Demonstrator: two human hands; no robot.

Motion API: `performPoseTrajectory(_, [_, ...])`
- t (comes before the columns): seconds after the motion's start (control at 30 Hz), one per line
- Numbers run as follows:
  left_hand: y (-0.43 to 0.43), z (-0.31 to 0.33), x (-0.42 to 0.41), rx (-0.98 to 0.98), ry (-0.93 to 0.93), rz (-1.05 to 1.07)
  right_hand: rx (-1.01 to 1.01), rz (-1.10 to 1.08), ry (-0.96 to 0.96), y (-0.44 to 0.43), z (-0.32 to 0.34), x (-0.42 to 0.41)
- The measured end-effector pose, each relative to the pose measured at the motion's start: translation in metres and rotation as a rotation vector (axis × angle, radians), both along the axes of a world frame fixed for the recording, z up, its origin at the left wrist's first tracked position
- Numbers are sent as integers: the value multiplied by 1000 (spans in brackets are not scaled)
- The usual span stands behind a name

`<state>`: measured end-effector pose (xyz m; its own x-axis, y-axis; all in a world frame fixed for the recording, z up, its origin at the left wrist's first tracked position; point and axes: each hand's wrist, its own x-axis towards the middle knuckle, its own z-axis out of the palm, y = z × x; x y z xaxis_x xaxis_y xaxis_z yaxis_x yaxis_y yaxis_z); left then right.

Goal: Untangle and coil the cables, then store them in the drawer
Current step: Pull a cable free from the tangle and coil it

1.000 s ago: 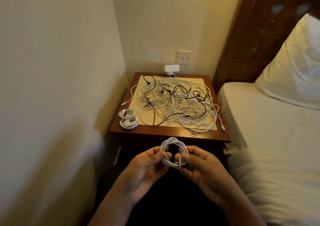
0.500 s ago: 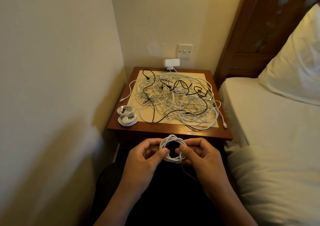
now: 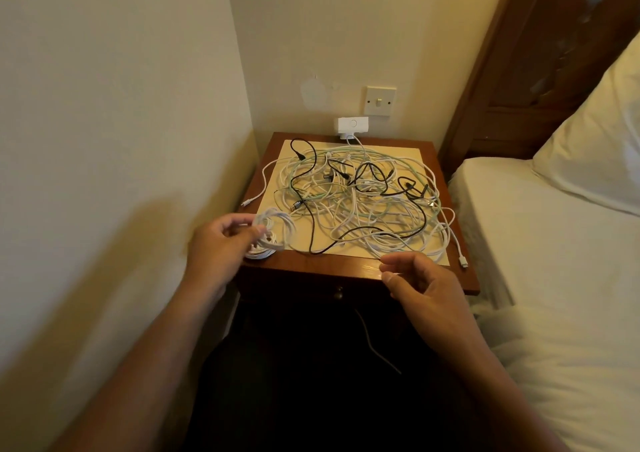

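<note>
A white coiled cable [image 3: 274, 227] is gripped by the left hand [image 3: 218, 247] at the tabletop's [image 3: 332, 265] seven-o'clock corner, hemmed by the wall [image 3: 104, 140]. The right hand [image 3: 426, 289] is held loosely apart at five o'clock; the centre is crowded by tangled cables [image 3: 363, 202].

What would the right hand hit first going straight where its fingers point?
Probably the black cable loop at the tangle's near edge: the right hand points left along the nightstand's front. Height is unclear.

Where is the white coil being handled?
Head view: the white coil is in the left hand, at the near-left corner of the nightstand, just left of the cable tangle.
</note>
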<state>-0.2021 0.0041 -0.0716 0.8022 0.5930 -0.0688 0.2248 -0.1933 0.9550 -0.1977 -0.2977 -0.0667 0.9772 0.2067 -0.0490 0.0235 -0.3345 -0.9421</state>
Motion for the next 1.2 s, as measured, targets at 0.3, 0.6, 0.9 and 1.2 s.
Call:
performPoseTrajectory(0.3, [50,-33,56,443,256,60,-155,-43,-169,-8,1,44])
performPoseTrajectory(0.6, [41,-20,52,607,120,-4,-733,287,-414,7,-9,108])
performPoseTrajectory(0.9, [11,53,41,618,-38,-153,-718,242,-680,11,107,153])
performPoseTrajectory(1.2, [-42,149,61,578,-231,-371,-494,118,-956,4,273,135])
